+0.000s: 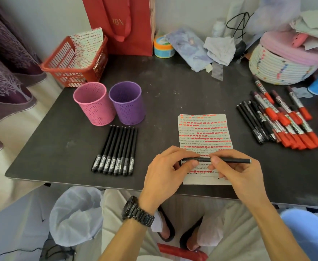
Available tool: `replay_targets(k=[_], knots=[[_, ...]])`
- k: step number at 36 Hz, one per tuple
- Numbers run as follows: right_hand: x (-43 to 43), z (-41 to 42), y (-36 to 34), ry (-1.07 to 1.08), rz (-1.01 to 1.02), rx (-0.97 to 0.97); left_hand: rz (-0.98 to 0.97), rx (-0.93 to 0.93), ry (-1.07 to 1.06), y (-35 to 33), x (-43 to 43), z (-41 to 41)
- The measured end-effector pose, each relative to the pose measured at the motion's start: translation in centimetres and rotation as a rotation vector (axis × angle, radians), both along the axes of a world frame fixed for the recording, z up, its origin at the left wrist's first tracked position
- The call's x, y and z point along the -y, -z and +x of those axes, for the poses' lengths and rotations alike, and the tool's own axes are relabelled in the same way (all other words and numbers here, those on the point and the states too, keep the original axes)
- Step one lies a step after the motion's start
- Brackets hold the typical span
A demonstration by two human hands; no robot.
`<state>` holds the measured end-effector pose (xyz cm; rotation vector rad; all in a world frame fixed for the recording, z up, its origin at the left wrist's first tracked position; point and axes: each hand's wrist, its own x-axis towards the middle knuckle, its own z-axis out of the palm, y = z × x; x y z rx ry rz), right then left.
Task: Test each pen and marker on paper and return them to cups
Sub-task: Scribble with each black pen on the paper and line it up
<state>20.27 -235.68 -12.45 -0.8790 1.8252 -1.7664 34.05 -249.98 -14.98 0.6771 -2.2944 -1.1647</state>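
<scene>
A black pen lies level between both hands, just above the lower part of the paper, which is covered in rows of red and black test marks. My left hand pinches its left end and my right hand pinches its middle. A pink cup and a purple cup stand side by side at the left. In front of them several black pens lie in a neat row. At the right lies a heap of black pens and red markers.
A red basket holding a marked sheet sits at the back left beside a red bag. A woven basket, a tub, cloths and cables crowd the back right. Below the table's front edge stands a lined bin.
</scene>
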Motion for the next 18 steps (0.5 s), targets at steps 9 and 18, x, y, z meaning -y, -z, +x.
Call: replay_targets(k=[9, 18], knots=[[-0.3, 0.9, 1.5, 0.043, 0.087, -0.394, 0.008, -0.184, -0.236, -3.0, 0.5, 3.6], [0.2, 1.4, 2.1, 0.163, 0.264, -0.733, -0.065, -0.166, -0.694, -3.8, 5.5, 12.8]])
